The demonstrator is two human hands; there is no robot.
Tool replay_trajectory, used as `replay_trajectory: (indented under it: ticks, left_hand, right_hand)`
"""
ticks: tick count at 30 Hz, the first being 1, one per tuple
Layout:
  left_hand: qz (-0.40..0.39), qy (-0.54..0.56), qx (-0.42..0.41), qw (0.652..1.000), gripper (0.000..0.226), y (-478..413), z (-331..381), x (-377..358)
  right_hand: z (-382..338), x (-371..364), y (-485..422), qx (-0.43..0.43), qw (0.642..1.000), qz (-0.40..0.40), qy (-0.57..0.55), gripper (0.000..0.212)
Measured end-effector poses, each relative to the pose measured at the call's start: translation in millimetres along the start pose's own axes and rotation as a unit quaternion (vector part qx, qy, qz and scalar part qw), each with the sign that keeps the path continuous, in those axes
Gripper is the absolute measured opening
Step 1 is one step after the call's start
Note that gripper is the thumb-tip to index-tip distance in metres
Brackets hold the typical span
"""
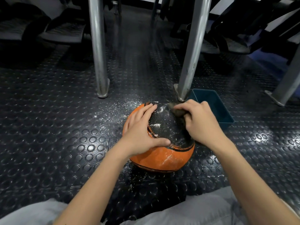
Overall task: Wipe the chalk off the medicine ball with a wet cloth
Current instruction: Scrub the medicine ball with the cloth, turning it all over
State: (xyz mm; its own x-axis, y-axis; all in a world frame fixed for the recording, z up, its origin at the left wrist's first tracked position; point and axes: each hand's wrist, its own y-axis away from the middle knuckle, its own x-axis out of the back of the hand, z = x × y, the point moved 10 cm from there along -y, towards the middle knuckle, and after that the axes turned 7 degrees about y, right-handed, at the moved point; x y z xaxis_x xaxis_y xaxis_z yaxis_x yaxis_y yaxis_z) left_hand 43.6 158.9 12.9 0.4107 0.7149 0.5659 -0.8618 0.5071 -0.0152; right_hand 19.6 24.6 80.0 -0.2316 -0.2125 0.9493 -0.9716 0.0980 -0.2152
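An orange and black medicine ball [168, 158] sits on the studded rubber floor in front of my knees. White chalk patches [155, 125] lie on its black top panel and dust the orange side. My left hand [141, 129] rests flat on the ball's left side, fingers straight and thumb spread. My right hand [199, 120] grips a dark grey-brown cloth [177, 109] and presses it on the ball's upper right. Most of the cloth is hidden under my fingers.
A dark teal plastic tub [227, 118] stands just right of the ball. Two metal posts [99, 46] [193, 51] rise from the floor behind it, the right one nearly touching the ball. Chalk dust [113, 111] is scattered on the floor. Gym machines fill the back.
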Motion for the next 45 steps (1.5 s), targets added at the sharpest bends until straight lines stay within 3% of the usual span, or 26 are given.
replay_trajectory:
  ticks: [3, 9, 12, 15, 18, 21, 22, 24, 26, 27, 29, 31, 35, 37, 39, 42, 45]
  left_hand:
    - [0.01, 0.011, -0.001, 1.0, 0.118, 0, -2, 4]
    - [-0.001, 0.011, -0.003, 1.0, 0.109, -1, 1, 1]
    - [0.008, 0.007, 0.002, 1.0, 0.108, -2, -2, 3]
    - [0.006, 0.01, 0.016, 1.0, 0.106, -1, -9, 9]
    - [0.001, 0.029, 0.022, 0.999, 0.104, -2, -10, 11]
    - [-0.004, 0.055, 0.032, 0.998, 0.107, -4, -9, 11]
    - [-0.003, 0.064, 0.036, 0.997, 0.11, -5, -9, 11]
    - [0.007, 0.077, 0.043, 0.996, 0.113, -7, -14, 16]
    - [0.019, 0.079, 0.054, 0.995, 0.112, -7, -19, 19]
    - [0.026, 0.074, 0.054, 0.995, 0.111, -7, -21, 20]
    - [0.044, 0.064, 0.051, 0.996, 0.106, -7, -24, 23]
    - [0.047, 0.072, 0.06, 0.994, 0.098, -7, -26, 25]
    - [0.045, 0.109, 0.076, 0.99, 0.093, -7, -32, 28]
    - [0.051, 0.119, 0.082, 0.988, 0.093, -7, -34, 30]
    - [0.057, 0.119, 0.09, 0.987, 0.093, -7, -36, 30]
    - [0.072, 0.091, 0.079, 0.99, 0.092, -7, -34, 32]
    - [0.066, 0.095, 0.087, 0.989, 0.092, -8, -35, 31]
  right_hand:
    - [-47, -3, 20, 0.112, 0.993, -0.037, -0.029, 0.044]
    - [4, 2, -12, 0.013, 1.0, -0.001, 0.007, 0.045]
    - [-30, -3, 13, 0.092, 0.996, -0.018, -0.003, 0.044]
    - [-47, -4, 32, 0.158, 0.983, -0.091, -0.028, 0.05]
    - [-13, -7, 21, 0.113, 0.976, -0.181, -0.039, 0.061]
    - [50, -22, 13, 0.006, 0.974, -0.217, 0.063, 0.055]
    - [70, -20, 13, -0.048, 0.973, -0.205, 0.097, 0.051]
    - [75, -2, 5, -0.082, 0.99, -0.079, 0.084, 0.048]
    - [33, 24, 3, -0.021, 0.996, 0.079, 0.021, 0.045]
    - [5, 26, 6, 0.029, 0.994, 0.108, -0.013, 0.043]
    - [-39, 8, 13, 0.118, 0.988, 0.078, -0.063, 0.041]
    - [-41, -9, 15, 0.119, 0.99, 0.042, -0.069, 0.041]
    - [37, -17, 3, -0.041, 0.999, 0.006, 0.006, 0.042]
    - [49, -9, 2, -0.085, 0.996, 0.024, 0.016, 0.041]
    - [18, 7, 3, -0.038, 0.994, 0.094, -0.034, 0.038]
    - [-44, -5, 16, 0.094, 0.99, 0.077, -0.074, 0.037]
    - [-25, -17, 12, 0.07, 0.994, 0.061, -0.061, 0.036]
